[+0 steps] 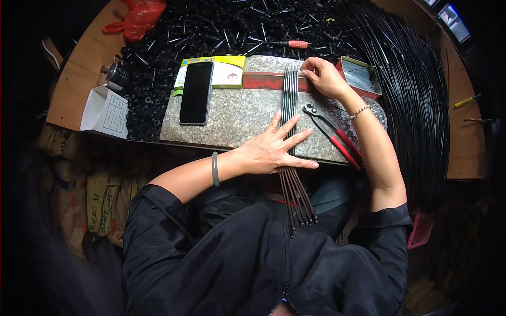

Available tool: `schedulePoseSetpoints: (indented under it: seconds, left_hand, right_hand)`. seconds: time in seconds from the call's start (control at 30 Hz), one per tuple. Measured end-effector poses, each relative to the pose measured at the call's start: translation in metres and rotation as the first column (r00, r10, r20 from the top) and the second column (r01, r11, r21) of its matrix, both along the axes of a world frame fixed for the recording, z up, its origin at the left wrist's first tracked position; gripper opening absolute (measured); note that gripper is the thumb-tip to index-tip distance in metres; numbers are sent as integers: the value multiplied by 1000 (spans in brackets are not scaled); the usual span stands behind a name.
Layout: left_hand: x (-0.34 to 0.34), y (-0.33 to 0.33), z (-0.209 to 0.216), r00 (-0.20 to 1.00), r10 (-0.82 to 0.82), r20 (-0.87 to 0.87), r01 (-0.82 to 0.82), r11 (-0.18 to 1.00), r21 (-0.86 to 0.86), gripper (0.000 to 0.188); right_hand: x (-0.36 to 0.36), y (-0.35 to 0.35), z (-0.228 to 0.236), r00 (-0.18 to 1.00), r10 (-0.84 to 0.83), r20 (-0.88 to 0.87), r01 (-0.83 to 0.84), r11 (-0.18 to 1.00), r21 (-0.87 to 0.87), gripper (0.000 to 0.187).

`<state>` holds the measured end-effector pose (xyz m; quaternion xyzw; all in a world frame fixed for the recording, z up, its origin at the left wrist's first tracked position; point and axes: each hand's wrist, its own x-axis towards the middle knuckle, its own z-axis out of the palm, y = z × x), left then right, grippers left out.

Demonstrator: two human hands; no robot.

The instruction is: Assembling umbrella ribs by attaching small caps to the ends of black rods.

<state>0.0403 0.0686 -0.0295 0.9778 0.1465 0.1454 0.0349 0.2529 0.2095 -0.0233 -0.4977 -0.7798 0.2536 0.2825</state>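
Several thin dark metal rods lie side by side across a speckled stone slab, their near ends hanging over my lap. My left hand lies flat on them with fingers spread, pressing them to the slab. My right hand is at their far ends, fingers curled against the rod tips beside a red strip. Red-handled pliers lie on the slab just right of the rods.
A black phone and a green-yellow box sit on the slab's left. A heap of small black parts covers the bench behind. Long black rods arc at right, by an open tin. White box at left.
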Motion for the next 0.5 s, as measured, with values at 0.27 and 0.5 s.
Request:
schedulePoseSetpoints:
  seconds: [0.27, 0.5]
  left_hand:
    - [-1, 1, 1, 1000, 9, -8, -9, 1000, -11, 72]
    - [0, 1, 0, 1000, 10, 8, -10, 1000, -15, 71]
  right_hand:
    - [-1, 2, 8, 998, 58, -5, -58, 998, -26, 9]
    - [-5, 4, 1, 991, 88, -98, -83, 995, 52, 7]
